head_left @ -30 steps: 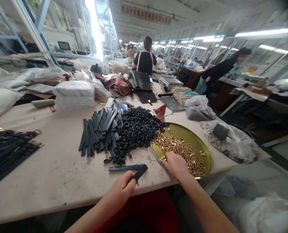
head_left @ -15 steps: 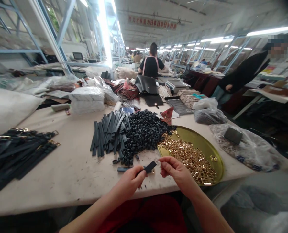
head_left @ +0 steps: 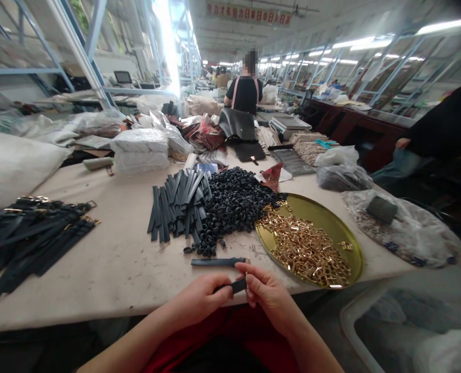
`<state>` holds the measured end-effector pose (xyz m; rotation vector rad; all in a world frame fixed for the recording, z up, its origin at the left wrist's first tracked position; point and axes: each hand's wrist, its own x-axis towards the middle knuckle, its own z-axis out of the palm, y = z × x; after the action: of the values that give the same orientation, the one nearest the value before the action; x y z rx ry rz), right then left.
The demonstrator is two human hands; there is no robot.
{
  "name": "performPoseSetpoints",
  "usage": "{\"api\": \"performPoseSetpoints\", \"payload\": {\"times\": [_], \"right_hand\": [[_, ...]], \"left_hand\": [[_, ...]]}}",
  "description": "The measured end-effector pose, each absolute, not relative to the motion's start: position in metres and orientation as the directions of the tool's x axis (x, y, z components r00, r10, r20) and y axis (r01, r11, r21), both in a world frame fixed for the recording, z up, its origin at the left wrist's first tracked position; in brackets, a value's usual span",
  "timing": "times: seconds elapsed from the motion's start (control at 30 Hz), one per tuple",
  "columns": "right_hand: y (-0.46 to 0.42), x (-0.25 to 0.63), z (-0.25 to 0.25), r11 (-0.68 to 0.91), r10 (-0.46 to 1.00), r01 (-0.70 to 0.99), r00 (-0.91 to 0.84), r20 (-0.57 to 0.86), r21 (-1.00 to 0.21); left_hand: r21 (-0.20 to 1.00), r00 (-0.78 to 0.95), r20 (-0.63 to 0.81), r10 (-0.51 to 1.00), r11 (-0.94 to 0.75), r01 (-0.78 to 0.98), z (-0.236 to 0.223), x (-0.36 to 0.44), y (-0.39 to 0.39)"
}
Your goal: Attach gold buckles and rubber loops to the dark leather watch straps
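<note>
My left hand (head_left: 201, 299) and my right hand (head_left: 265, 292) meet at the table's near edge, both pinched on a short black strap (head_left: 238, 285) held between them. Whether my right fingers also hold a gold buckle is hidden. Just beyond lies another black strap (head_left: 218, 262) flat on the table. To the right stands a round gold tray (head_left: 333, 223) heaped with gold buckles (head_left: 306, 251). Behind the straps sit a pile of black loops (head_left: 232, 204) and a bundle of black strips (head_left: 178, 204).
Finished black straps with gold ends (head_left: 32, 241) lie at the left. Clear bags of parts (head_left: 401, 225) rest at the right edge. White bundles (head_left: 141, 150) and leather goods crowd the far table. A person in black (head_left: 246, 93) works farther down; another person's sleeve (head_left: 444, 127) shows at right.
My right hand left the buckle tray and came to the strap in my left hand. Both hands drew back toward me, closing together on the strap.
</note>
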<state>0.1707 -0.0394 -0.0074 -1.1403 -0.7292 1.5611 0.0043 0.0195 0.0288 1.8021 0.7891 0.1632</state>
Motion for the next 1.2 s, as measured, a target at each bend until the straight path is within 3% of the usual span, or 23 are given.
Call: {"api": "performPoseSetpoints", "payload": {"times": [0.17, 0.33, 0.5, 0.67, 0.9, 1.0, 1.2], "right_hand": [[-0.040, 0.161, 0.000, -0.249, 0.966, -0.361, -0.022, -0.259, -0.898], [-0.032, 0.147, 0.001, -0.107, 0.974, -0.459, 0.129, -0.185, -0.882], [-0.027, 0.144, -0.008, -0.044, 0.936, -0.557, 0.266, -0.229, -0.829], [-0.025, 0.148, -0.002, -0.042, 0.919, -0.496, 0.322, -0.229, -0.867], [-0.036, 0.138, -0.009, -0.179, 0.932, -0.336, 0.243, -0.269, -0.925], [-0.039, 0.139, -0.016, -0.188, 0.927, -0.351, 0.246, -0.284, -0.917], [-0.040, 0.143, -0.021, -0.240, 0.928, -0.352, 0.190, -0.320, -0.905]], "left_hand": [[0.941, 0.807, -0.285, 0.518, -0.010, 0.339, 0.025, 0.004, 0.020], [0.922, 0.703, -0.178, 0.688, -0.134, 0.364, 0.008, 0.014, 0.020], [0.894, 0.719, -0.163, 0.676, -0.207, 0.397, -0.008, 0.016, 0.023], [0.891, 0.678, -0.168, 0.716, -0.184, 0.415, -0.005, 0.016, 0.026], [0.952, 0.637, -0.260, 0.726, 0.082, 0.295, 0.005, 0.016, 0.019], [0.931, 0.628, -0.359, 0.691, 0.217, 0.294, 0.004, 0.013, 0.018], [0.908, 0.608, -0.418, 0.674, 0.289, 0.304, -0.003, 0.015, 0.014]]}}
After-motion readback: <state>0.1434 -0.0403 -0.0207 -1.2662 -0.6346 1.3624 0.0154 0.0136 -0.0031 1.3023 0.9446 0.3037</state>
